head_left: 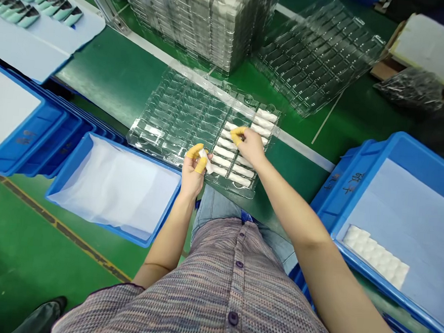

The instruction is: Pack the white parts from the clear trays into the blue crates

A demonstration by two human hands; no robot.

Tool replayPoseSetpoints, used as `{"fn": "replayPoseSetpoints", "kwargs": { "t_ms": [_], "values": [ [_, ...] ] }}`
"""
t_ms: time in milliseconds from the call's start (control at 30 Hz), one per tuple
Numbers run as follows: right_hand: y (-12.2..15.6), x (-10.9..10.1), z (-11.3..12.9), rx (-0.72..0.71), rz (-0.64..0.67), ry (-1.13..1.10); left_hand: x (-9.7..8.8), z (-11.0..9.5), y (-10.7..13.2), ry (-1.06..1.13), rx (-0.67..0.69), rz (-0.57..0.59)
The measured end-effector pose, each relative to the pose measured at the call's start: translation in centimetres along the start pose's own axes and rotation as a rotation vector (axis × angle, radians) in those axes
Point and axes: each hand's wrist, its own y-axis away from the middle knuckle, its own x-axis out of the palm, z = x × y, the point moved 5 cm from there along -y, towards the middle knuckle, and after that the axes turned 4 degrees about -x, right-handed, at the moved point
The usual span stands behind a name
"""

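Near the centre of the frame, the left hand (193, 172) pinched a small white piece (208, 165) in its yellow-covered fingers (195, 150). Just up and right, the right hand (251, 144) bent over white rolls (223, 162) in a clear tray (190, 111) on the green table (98, 84), its fingers drawn together, though I couldn't tell whether they gripped one

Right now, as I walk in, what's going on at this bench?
A person wearing yellow finger covers is working over a clear tray. The left hand holds a small white piece. The right hand is at the white rolls in the tray's right-hand columns; whether it grips one is unclear.
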Motion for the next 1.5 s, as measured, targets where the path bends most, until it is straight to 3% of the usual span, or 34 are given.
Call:
{"fn": "replayPoseSetpoints", "kwargs": {
  "t_ms": [100,200,367,633,800,867,967,1067,1267,1367,1500],
  "values": [
    [5.5,2.7,0.2,0.27,0.236,-0.671,0.9,-1.1,0.8,0.057,-0.047,0.04],
    [10.2,4.7,1.5,0.455,0.451,-1.118,2.0,-1.7,1.3,0.071,-0.102,0.124],
    [12.6,5.1,2.6,0.474,0.432,-1.431,3.2,-1.9,1.7,0.002,-0.119,0.231],
    [13.2,5.5,2.9,0.464,0.312,-1.408,3.6,-1.3,2.4,-0.141,-0.052,0.367],
    [13.2,4.5,3.1,0.287,0.019,-1.22,3.4,-1.3,2.3,-0.18,-0.025,0.365],
    [13.2,4.5,3.1,0.325,0.052,-1.262,3.5,-1.4,2.3,-0.152,-0.063,0.397],
    [13.4,5.0,3.3,0.456,0.216,-1.436,3.5,-1.4,2.3,-0.115,-0.164,0.451],
    [13.4,5.0,3.9,0.499,0.323,-1.522,3.5,-1.5,2.4,-0.089,-0.212,0.482],
    [13.7,5.4,4.4,0.455,0.372,-1.547,3.0,-1.3,1.7,-0.166,-0.118,0.502],
    [11.6,5.0,2.4,0.394,0.293,-1.39,2.3,-0.8,0.4,-0.446,0.079,0.442],
    [4.5,0.7,-2.1,0.203,-0.148,-0.795,2.0,0.7,-1.1,-1.343,0.346,0.29]
  ]
}}
